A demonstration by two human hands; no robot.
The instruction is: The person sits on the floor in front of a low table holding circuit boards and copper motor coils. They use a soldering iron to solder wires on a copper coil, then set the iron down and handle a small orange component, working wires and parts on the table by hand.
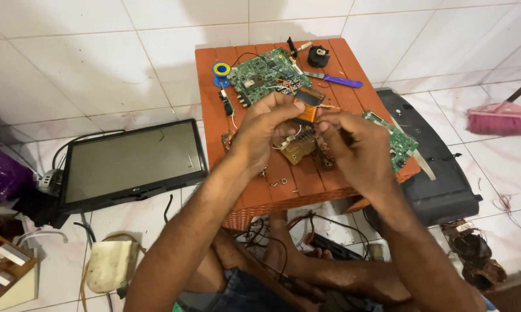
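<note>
white tiled floor, low orange slatted table. left hand and right hand have fingers pinched on a small tan-brown circuit board with white wires, held just above the tabletop; large green circuit board lies behind.

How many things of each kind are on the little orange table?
Green circuit boards: 2
Brown circuit boards: 1
Blue solder spools: 1
Purple-handled tools: 1
Round black parts: 1
Total: 6
</note>
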